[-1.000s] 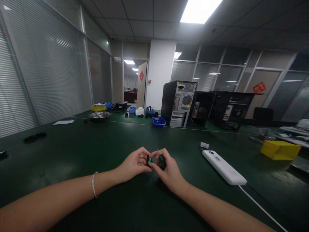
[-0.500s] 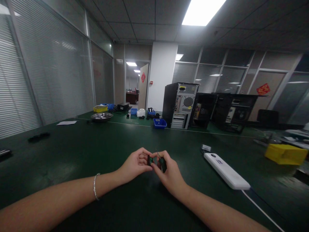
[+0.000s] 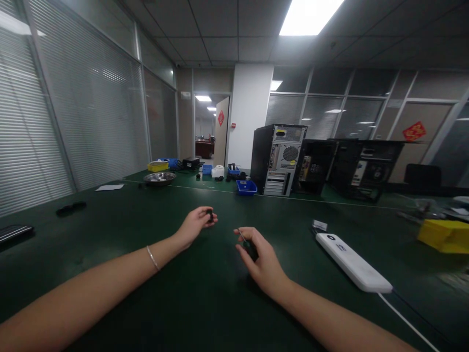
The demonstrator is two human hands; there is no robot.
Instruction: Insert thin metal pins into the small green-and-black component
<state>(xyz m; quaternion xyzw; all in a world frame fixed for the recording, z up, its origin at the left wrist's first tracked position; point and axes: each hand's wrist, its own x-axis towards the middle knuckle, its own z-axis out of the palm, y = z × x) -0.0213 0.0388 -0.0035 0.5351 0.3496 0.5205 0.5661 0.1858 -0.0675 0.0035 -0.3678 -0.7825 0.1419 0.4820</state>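
Just left of centre, my left hand (image 3: 194, 226) pinches a small dark piece (image 3: 210, 215) between thumb and fingers; its kind is too small to make out. To the right and nearer to me, my right hand (image 3: 262, 256) has its fingers curled round a small screwdriver (image 3: 249, 249). The screwdriver has a dark green handle, and its thin metal shaft points up and to the left. A gap of bare table separates the two hands. Both are above the dark green tabletop (image 3: 205, 288).
A white power bank (image 3: 353, 261) with a cable lies to the right, before a yellow bin (image 3: 445, 235). Behind stand a computer tower (image 3: 286, 159), a blue tray (image 3: 246, 187) and a metal dish (image 3: 159, 179). Dark glasses (image 3: 71, 209) lie left.
My left hand has moved away from my right, up and to the left, carrying the small dark piece. My right hand stays near its place, still holding the screwdriver. The view has shifted slightly.
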